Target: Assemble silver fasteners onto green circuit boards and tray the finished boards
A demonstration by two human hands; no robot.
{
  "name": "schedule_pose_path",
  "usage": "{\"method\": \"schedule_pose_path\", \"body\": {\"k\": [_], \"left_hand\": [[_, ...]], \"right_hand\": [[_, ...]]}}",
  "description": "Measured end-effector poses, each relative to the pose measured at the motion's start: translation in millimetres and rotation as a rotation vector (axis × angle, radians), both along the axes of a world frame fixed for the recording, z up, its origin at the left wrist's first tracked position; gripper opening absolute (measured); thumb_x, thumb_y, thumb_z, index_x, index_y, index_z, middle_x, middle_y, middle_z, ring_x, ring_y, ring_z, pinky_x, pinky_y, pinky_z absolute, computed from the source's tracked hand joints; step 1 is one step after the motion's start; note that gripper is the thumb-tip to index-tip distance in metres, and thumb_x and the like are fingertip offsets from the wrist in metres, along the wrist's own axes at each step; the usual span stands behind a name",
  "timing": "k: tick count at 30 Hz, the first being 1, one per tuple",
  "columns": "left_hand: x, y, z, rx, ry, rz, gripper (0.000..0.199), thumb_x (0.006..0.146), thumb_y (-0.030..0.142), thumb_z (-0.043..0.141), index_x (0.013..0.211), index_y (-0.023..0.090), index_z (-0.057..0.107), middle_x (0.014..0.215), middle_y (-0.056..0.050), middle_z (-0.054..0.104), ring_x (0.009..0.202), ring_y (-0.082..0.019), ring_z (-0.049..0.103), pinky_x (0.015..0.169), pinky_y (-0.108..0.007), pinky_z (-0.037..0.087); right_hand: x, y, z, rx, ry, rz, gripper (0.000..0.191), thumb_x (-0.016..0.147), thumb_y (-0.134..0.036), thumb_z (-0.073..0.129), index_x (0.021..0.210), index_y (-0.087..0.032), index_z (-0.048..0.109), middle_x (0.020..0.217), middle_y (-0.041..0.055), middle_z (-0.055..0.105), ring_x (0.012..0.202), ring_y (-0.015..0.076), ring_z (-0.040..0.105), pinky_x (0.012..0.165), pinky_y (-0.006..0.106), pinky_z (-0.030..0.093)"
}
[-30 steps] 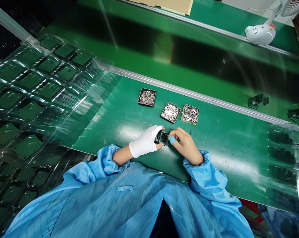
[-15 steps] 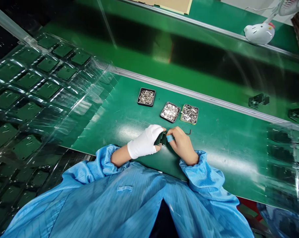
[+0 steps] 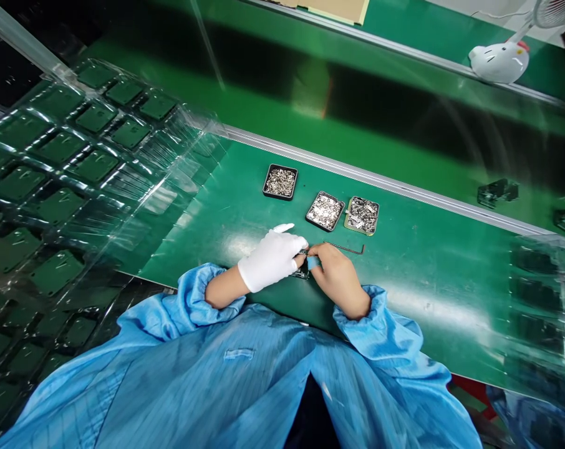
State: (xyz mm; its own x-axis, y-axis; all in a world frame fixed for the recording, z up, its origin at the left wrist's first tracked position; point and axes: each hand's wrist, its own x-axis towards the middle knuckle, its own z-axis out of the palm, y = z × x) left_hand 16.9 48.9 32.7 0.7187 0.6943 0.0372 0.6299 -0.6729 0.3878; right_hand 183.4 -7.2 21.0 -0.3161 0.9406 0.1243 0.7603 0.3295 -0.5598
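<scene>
In the head view, my left hand [image 3: 269, 260] wears a white glove with bare fingertips. Its fingers are closed around a small dark part [image 3: 302, 272], mostly hidden beneath them, while one gloved finger sticks out. My bare right hand [image 3: 335, 274], with blue tape on a finger, pinches at the upper edge of the same part. Whatever sits between its fingertips is too small to name. An L-shaped hex key [image 3: 350, 249] lies on the green bench just beyond my right hand.
Past my hands stand a black tray [image 3: 280, 181], a second tray [image 3: 325, 211] and a third tray [image 3: 362, 216], all filled with small metal pieces. Clear plastic blister trays [image 3: 95, 137] with green plates cover the left side. Another blister tray [image 3: 542, 299] lies right. A white fan [image 3: 500, 62] stands behind.
My left hand has turned over the dark part, which now shows less, and a gloved finger has lifted away. My right hand has shifted slightly left, exposing more of the hex key.
</scene>
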Motion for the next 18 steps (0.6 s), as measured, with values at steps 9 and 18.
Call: {"method": "schedule_pose_path", "body": {"k": [9, 18], "left_hand": [[-9.2, 6.1, 0.2, -0.133, -0.249, 0.128, 0.035, 0.088, 0.034, 0.05, 0.116, 0.014, 0.054, 0.114, -0.01, 0.065, 0.108, -0.024, 0.061, 0.104, -0.042, 0.042], [-5.2, -19.5, -19.6, -0.113, -0.14, 0.126, 0.057, 0.067, 0.031, 0.071, 0.116, 0.013, 0.048, 0.115, -0.015, 0.06, 0.11, -0.033, 0.057, 0.099, -0.05, 0.043]], "right_hand": [[11.6, 9.7, -0.7, -0.076, 0.123, -0.204, 0.01, 0.085, -0.016, 0.044, 0.088, -0.02, 0.053, 0.081, 0.0042, 0.063, 0.074, 0.0194, 0.06, 0.069, 0.028, 0.046], [60.7, 13.6, -17.8, -0.084, -0.13, -0.157, 0.022, 0.084, -0.013, 0.046, 0.101, -0.017, 0.06, 0.1, 0.0116, 0.063, 0.095, 0.0279, 0.056, 0.083, 0.038, 0.045]]}}
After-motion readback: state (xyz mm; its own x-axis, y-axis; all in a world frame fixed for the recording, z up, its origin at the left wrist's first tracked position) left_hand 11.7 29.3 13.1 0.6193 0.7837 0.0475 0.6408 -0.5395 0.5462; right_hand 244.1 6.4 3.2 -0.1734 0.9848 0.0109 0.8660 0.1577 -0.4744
